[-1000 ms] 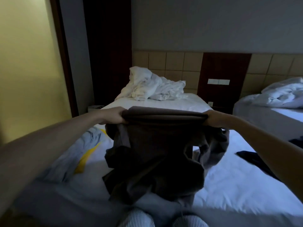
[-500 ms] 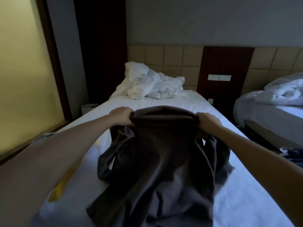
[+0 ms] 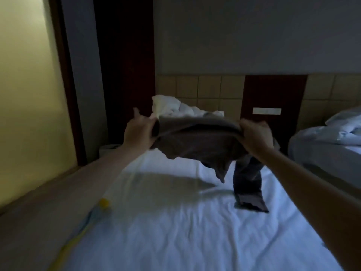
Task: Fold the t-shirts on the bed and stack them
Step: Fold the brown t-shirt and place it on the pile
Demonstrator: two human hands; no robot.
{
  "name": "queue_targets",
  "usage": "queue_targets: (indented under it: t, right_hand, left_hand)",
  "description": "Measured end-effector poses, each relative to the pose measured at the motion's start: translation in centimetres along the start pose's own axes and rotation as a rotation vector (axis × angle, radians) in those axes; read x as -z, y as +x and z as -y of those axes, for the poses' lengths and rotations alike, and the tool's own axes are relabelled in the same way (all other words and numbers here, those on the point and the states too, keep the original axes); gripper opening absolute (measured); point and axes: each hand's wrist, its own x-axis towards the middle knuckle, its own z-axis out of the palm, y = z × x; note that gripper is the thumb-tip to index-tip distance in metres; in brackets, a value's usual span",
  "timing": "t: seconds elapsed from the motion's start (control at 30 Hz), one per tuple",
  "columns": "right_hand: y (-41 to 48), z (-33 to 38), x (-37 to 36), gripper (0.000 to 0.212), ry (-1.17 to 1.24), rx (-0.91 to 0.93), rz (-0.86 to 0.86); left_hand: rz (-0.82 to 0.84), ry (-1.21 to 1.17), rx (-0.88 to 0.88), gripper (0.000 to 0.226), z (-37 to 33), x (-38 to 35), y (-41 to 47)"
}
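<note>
A dark grey-brown t-shirt (image 3: 197, 141) is stretched in the air above the white bed (image 3: 175, 222), held out at arm's length. My left hand (image 3: 139, 132) grips its left edge and my right hand (image 3: 256, 135) grips its right edge. Part of the shirt hangs down on the right and its end (image 3: 250, 198) touches the sheet. The shirt casts a shadow on the sheet below. A light blue and yellow garment (image 3: 93, 216) lies at the bed's left edge, mostly behind my left arm.
A crumpled white duvet (image 3: 175, 108) is heaped at the head of the bed by the tiled headboard (image 3: 211, 90). A second bed (image 3: 328, 145) with rumpled bedding stands to the right. A window wall and dark curtain run along the left.
Both hands have swung the shirt forward and up, away from my body; it now floats over the middle of the bed instead of hanging in front of me. The view tilted upward.
</note>
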Motion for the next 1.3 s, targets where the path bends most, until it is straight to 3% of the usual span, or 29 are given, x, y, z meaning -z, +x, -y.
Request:
queue_targets:
  t: [0.07,0.13,0.2,0.23,0.3,0.37,0.43,0.5,0.57,0.63,0.7,0.77,0.9,1.0,1.07,1.17,1.3]
  right_hand:
    - [-4.9,0.0,-3.1,0.027,-0.045,0.037,0.292]
    - [-10.8,0.2,-6.2,0.042,-0.065,0.045,0.657]
    - [-16.8,0.7,-8.4,0.061,0.037,0.044,0.978]
    - [-19.4,1.3,-8.9,0.067,0.102,0.025,1.043]
    - [-22.3,2.5,-9.2,0.083,0.170,-0.059,1.001]
    - [-22.8,3.9,-8.8,0.096,0.232,-0.131,0.876]
    - [-22.3,5.1,-8.1,0.072,0.394,-0.265,0.810]
    - [-22.3,5.9,-7.6,0.055,0.513,-0.323,0.791]
    - [-22.7,6.3,-7.2,0.057,0.488,-0.332,0.801]
    - [-23.6,6.5,-7.1,0.043,0.420,-0.277,0.790]
    - [-25.1,6.3,-6.8,0.026,0.523,-0.193,0.651]
    - [-27.9,5.7,-6.4,0.039,0.653,-0.121,0.473]
    - [-32.4,5.4,-4.4,0.020,0.687,0.040,0.415]
    - [-33.6,5.9,-2.4,0.039,0.708,0.156,0.333]
    - [-34.6,6.2,-0.9,0.054,0.716,0.181,0.272]
    - [-35.9,6.5,0.2,0.051,0.703,0.171,0.238]
    - [-35.0,7.1,-0.6,0.025,0.682,-0.056,0.386]
  left_hand:
    - [0.282,-0.057,0.040,0.011,0.0,-2.5,-5.8]
    - [0.645,-0.168,0.098,0.025,-0.4,-4.7,-12.7]
    - [0.996,-0.289,0.209,0.065,-1.8,-5.8,-19.1]
    - [1.070,-0.276,0.227,0.096,-2.5,-6.1,-21.7]
    - [1.034,-0.182,0.294,0.139,-3.3,-6.5,-24.6]
    - [0.978,-0.188,0.333,0.149,-3.9,-5.9,-25.2]
    - [0.956,-0.232,0.305,0.132,-4.7,-4.8,-24.7]
    - [0.866,-0.341,0.326,0.093,-5.6,-4.6,-24.5]
    - [0.763,-0.466,0.333,0.055,-6.4,-4.5,-24.7]
    - [0.719,-0.500,0.263,0.038,-6.6,-4.0,-25.1]
    - [0.659,-0.513,0.164,0.032,-6.4,-3.2,-26.3]
    - [0.552,-0.490,0.084,0.030,-6.3,-2.3,-28.2]
    - [0.367,-0.343,-0.174,0.031,-7.0,-0.2,-31.6]
    - [0.301,-0.349,-0.311,0.056,-6.9,0.8,-32.6]
    - [0.293,-0.358,-0.358,0.037,-6.7,1.2,-33.5]
    - [0.398,-0.426,-0.298,0.032,-7.0,1.4,-34.3]
    - [0.570,-0.665,0.063,0.027,-8.9,1.4,-32.6]
